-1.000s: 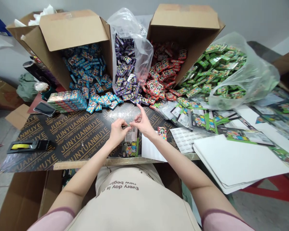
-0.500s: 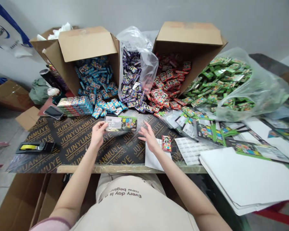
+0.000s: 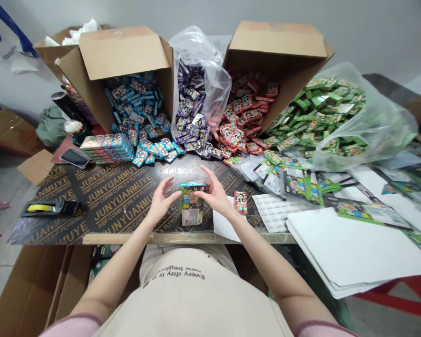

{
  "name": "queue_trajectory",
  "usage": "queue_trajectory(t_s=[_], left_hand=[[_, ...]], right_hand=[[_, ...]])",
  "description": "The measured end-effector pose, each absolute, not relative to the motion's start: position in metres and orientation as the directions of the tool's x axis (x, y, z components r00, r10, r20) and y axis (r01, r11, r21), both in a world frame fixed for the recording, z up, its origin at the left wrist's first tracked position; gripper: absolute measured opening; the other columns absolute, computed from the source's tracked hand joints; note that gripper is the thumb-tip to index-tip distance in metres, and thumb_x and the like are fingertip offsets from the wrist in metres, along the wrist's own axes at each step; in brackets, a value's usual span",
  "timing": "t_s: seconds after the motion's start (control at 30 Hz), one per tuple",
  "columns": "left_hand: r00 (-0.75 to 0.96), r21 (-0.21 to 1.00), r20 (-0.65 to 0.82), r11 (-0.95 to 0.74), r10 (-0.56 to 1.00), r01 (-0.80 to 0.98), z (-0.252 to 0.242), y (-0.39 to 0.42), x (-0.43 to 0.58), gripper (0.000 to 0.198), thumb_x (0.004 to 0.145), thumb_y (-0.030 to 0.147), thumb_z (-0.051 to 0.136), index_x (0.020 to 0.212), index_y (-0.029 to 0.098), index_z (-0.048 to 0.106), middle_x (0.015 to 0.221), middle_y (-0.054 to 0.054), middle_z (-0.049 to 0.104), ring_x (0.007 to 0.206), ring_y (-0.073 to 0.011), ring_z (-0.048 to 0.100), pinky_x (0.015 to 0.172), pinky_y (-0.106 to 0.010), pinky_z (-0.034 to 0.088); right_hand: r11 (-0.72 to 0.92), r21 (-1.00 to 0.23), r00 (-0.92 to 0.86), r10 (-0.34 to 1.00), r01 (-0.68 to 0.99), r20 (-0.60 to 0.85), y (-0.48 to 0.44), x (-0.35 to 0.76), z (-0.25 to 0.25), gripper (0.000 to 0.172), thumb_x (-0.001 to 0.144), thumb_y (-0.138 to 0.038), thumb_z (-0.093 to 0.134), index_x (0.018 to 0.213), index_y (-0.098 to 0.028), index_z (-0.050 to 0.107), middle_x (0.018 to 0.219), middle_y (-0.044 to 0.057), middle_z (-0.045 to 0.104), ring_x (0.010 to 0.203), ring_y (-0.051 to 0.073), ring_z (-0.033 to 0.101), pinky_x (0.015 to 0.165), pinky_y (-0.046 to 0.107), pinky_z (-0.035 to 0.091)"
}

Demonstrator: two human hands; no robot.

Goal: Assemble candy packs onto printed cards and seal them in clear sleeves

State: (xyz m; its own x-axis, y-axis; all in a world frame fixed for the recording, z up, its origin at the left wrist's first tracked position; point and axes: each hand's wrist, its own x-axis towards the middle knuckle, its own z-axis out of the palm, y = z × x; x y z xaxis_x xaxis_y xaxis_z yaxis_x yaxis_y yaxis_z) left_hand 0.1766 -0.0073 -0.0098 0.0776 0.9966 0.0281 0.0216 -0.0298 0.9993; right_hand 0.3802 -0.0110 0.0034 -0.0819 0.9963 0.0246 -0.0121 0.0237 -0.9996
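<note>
A small printed carton (image 3: 192, 206) stands upright on the dark plywood tabletop (image 3: 115, 201) near its front edge. My left hand (image 3: 161, 199) is beside the carton's left top corner, fingers curled and apart, its fingertips at the box. My right hand (image 3: 213, 192) grips the carton's top right edge with thumb and fingers. A single red packet (image 3: 240, 202) lies just right of my right hand.
Blue packets (image 3: 136, 112) spill from a left cardboard box, purple ones (image 3: 192, 117) from a plastic bag, red ones (image 3: 245, 117) from another box, green ones (image 3: 319, 112) from a bag. A tape dispenser (image 3: 49, 208), phone (image 3: 74, 157), stacked cartons (image 3: 107, 147), white sheets (image 3: 354, 248).
The carton was held flat in my left hand above the table half a second ago. It has been turned upright and brought down near the front edge, with both hands now at its top.
</note>
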Motion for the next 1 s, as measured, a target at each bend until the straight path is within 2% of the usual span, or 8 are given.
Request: queue_trajectory(t_s=[0.13, 0.2, 0.33, 0.47, 0.63, 0.8, 0.9, 1.0], left_hand=[[0.274, 0.942, 0.2, -0.262, 0.941, 0.211, 0.01, 0.008, 0.187, 0.014, 0.073, 0.023, 0.072, 0.087, 0.019, 0.074, 0.086, -0.005, 0.073, 0.082, -0.0181, 0.066, 0.077, -0.03, 0.051], [0.301, 0.917, 0.234, -0.313, 0.925, 0.247, 0.013, 0.009, 0.19, 0.01, 0.074, 0.021, 0.072, 0.083, 0.018, 0.074, 0.078, -0.004, 0.073, 0.073, -0.0168, 0.066, 0.069, -0.029, 0.051], [0.337, 0.873, 0.324, -0.417, 0.884, 0.254, 0.016, 0.006, 0.191, 0.008, 0.076, 0.02, 0.072, 0.083, 0.019, 0.074, 0.08, -0.005, 0.074, 0.073, -0.0168, 0.067, 0.068, -0.028, 0.051], [0.374, 0.818, 0.393, -0.505, 0.84, 0.274, 0.017, 0.004, 0.189, 0.006, 0.078, 0.022, 0.071, 0.083, 0.02, 0.074, 0.08, -0.004, 0.074, 0.072, -0.0161, 0.067, 0.069, -0.028, 0.052], [0.474, 0.71, 0.472, -0.639, 0.744, 0.296, 0.018, -0.001, 0.183, 0.009, 0.083, 0.02, 0.064, 0.088, 0.018, 0.071, 0.088, -0.007, 0.071, 0.08, -0.0162, 0.067, 0.073, -0.028, 0.052], [0.522, 0.742, 0.386, -0.592, 0.761, 0.314, 0.024, -0.001, 0.18, 0.011, 0.085, 0.017, 0.06, 0.087, 0.019, 0.07, 0.088, -0.006, 0.069, 0.081, -0.0163, 0.066, 0.074, -0.028, 0.051], [0.467, 0.783, 0.312, -0.502, 0.827, 0.367, 0.028, -0.001, 0.181, 0.012, 0.083, 0.017, 0.061, 0.087, 0.02, 0.072, 0.091, -0.006, 0.07, 0.084, -0.0177, 0.066, 0.078, -0.03, 0.052], [0.432, 0.815, 0.287, -0.455, 0.855, 0.36, 0.028, -0.001, 0.182, 0.013, 0.081, 0.016, 0.063, 0.085, 0.021, 0.074, 0.089, -0.006, 0.072, 0.083, -0.0185, 0.067, 0.078, -0.032, 0.053]], right_hand=[[0.096, -0.992, -0.114, 0.99, 0.076, 0.087, -0.018, 0.368, 0.001, 0.071, 0.075, -0.031, 0.071, 0.139, -0.027, 0.04, 0.103, 0.005, 0.067, 0.086, 0.019, 0.066, 0.074, 0.032, 0.054], [0.139, -0.986, -0.068, 0.989, 0.097, 0.133, -0.017, 0.369, 0.002, 0.055, 0.081, -0.032, 0.064, 0.134, -0.025, 0.047, 0.104, 0.006, 0.068, 0.092, 0.019, 0.066, 0.08, 0.034, 0.053], [0.167, -0.979, 0.014, 0.985, 0.12, 0.17, -0.017, 0.37, 0.003, 0.045, 0.08, -0.032, 0.065, 0.124, -0.023, 0.057, 0.083, 0.002, 0.072, 0.079, 0.018, 0.068, 0.075, 0.032, 0.055], [0.256, -0.931, 0.052, 0.959, 0.259, 0.278, -0.026, 0.369, 0.002, 0.042, 0.085, -0.032, 0.061, 0.126, -0.025, 0.055, 0.086, 0.003, 0.073, 0.078, 0.018, 0.07, 0.074, 0.033, 0.058], [0.533, -0.695, -0.246, 0.844, 0.482, 0.477, -0.039, 0.378, 0.008, 0.027, 0.092, -0.027, 0.049, 0.115, -0.022, 0.063, 0.112, 0.008, 0.071, 0.105, 0.021, 0.066, 0.093, 0.037, 0.052], [0.349, -0.826, -0.041, 0.928, 0.443, 0.37, -0.024, 0.392, 0.033, 0.039, 0.089, -0.032, 0.056, 0.127, -0.025, 0.053, 0.099, 0.004, 0.071, 0.092, 0.019, 0.067, 0.085, 0.035, 0.052], [0.257, -0.851, 0.063, 0.945, 0.458, 0.32, -0.008, 0.395, 0.05, 0.026, 0.082, -0.039, 0.064, 0.102, -0.023, 0.066, 0.101, 0.005, 0.066, 0.094, 0.02, 0.06, 0.078, 0.033, 0.048], [0.232, -0.876, -0.125, 0.972, 0.424, 0.197, 0.002, 0.389, 0.058, 0.022, 0.078, -0.041, 0.067, 0.076, -0.02, 0.067, 0.099, 0.006, 0.064, 0.098, 0.022, 0.057, 0.076, 0.032, 0.045]])
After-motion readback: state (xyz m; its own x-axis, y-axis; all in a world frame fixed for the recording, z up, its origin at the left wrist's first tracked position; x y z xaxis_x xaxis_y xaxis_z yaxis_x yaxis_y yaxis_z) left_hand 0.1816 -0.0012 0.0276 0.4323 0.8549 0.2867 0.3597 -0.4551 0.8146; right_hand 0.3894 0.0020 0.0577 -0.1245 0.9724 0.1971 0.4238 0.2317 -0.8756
